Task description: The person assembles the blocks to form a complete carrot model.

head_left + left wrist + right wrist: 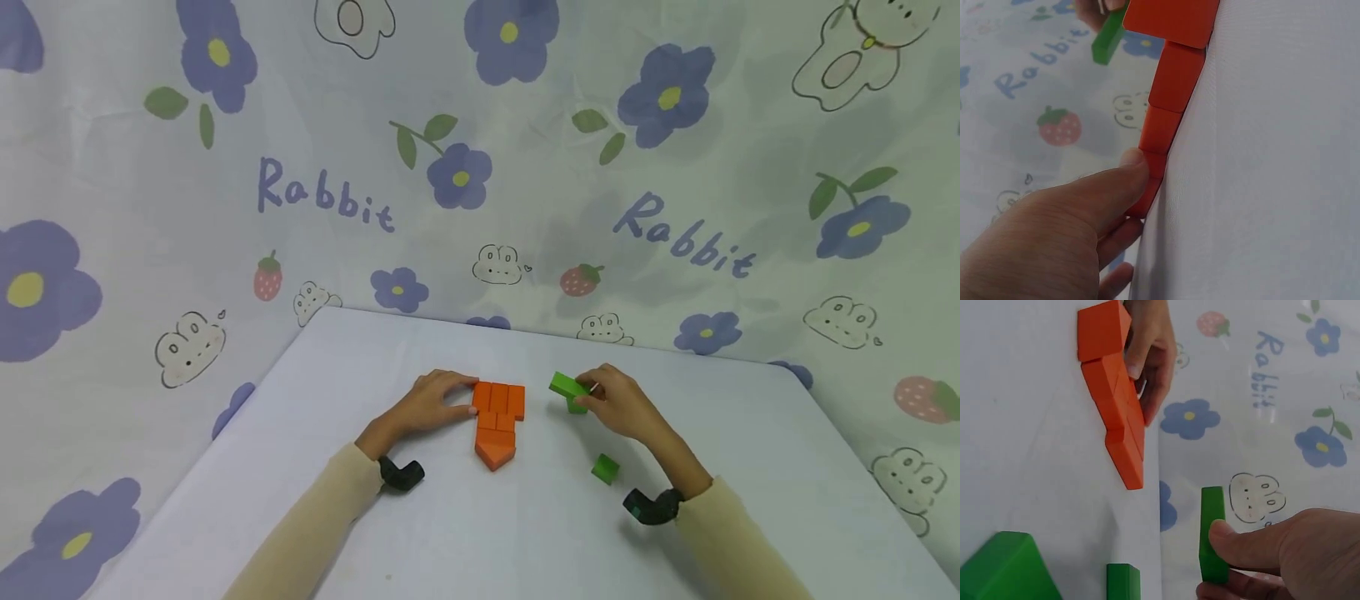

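Observation:
Orange wooden blocks (497,398) lie joined on the white table, a row of three on the far side and a pointed piece (495,450) at the near end. My left hand (427,402) pinches the leftmost orange block (482,397), thumb at its near end and index finger at its far end. To the right of the orange shape, my right hand (621,402) holds a long green block (1212,531) between thumb and fingers, raised over the table. Beneath it in the head view stands a small green block (576,407). Another green block (606,468) lies closer to me.
The white tabletop (420,533) ends at the back against a hanging cloth (540,200) printed with flowers and rabbits. Dark wrist cameras are strapped on both wrists, the right one (651,507) just to the right of the nearer green block.

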A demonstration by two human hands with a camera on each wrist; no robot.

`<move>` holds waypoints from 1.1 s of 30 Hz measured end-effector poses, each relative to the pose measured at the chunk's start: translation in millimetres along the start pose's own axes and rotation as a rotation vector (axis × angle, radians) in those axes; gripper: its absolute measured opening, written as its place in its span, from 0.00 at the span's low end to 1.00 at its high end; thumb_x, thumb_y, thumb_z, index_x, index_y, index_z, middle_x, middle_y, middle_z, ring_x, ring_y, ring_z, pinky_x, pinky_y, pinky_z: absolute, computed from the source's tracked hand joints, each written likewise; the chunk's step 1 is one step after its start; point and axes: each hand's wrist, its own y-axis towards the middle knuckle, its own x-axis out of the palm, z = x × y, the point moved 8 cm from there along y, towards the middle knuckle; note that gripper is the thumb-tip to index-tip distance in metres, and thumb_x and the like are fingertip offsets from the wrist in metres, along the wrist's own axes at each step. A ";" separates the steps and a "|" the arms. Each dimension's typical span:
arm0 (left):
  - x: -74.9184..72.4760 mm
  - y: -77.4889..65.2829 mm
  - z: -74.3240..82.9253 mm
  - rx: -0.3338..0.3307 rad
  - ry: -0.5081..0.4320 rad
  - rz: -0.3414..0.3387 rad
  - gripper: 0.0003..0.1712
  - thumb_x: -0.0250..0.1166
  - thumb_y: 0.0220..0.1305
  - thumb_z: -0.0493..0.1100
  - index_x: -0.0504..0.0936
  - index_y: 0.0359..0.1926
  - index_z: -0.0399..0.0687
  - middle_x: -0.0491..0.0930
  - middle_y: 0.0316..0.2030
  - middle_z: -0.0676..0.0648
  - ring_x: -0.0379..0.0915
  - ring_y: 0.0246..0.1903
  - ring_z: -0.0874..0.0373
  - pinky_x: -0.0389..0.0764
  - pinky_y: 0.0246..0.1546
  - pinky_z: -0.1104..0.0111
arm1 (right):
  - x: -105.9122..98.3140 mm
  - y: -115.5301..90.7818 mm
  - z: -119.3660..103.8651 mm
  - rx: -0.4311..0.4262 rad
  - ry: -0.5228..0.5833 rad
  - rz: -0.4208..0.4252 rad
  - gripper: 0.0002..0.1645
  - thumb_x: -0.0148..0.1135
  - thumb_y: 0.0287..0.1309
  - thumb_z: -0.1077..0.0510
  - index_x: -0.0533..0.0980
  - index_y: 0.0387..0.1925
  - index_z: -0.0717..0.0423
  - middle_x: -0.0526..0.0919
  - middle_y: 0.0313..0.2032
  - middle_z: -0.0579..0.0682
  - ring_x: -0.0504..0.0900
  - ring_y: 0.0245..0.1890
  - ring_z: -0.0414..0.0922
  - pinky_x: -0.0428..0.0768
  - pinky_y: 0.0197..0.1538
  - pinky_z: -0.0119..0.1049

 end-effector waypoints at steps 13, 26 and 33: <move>-2.7 -1.8 1.9 -0.006 0.001 0.006 0.35 0.66 0.64 0.62 0.73 0.68 0.58 0.75 0.65 0.52 0.64 0.68 0.51 0.60 0.68 0.49 | 33.8 79.6 -27.1 -0.029 -0.011 -0.058 0.18 0.68 0.62 0.58 0.81 0.53 0.61 0.81 0.44 0.55 0.81 0.43 0.48 0.83 0.47 0.40; 1.3 -3.7 -2.1 -0.014 0.002 0.008 0.35 0.66 0.64 0.63 0.73 0.68 0.60 0.75 0.66 0.53 0.64 0.68 0.51 0.62 0.67 0.49 | 93.6 114.9 -11.9 0.137 0.010 -0.237 0.20 0.67 0.62 0.56 0.81 0.54 0.59 0.83 0.48 0.54 0.79 0.45 0.47 0.81 0.56 0.44; 1.4 -4.1 -1.2 -0.018 0.030 0.004 0.35 0.65 0.64 0.64 0.73 0.69 0.61 0.74 0.66 0.54 0.64 0.68 0.52 0.63 0.66 0.50 | 97.2 116.4 -13.8 0.088 -0.037 -0.232 0.17 0.61 0.68 0.54 0.82 0.53 0.57 0.85 0.48 0.54 0.79 0.44 0.46 0.80 0.56 0.44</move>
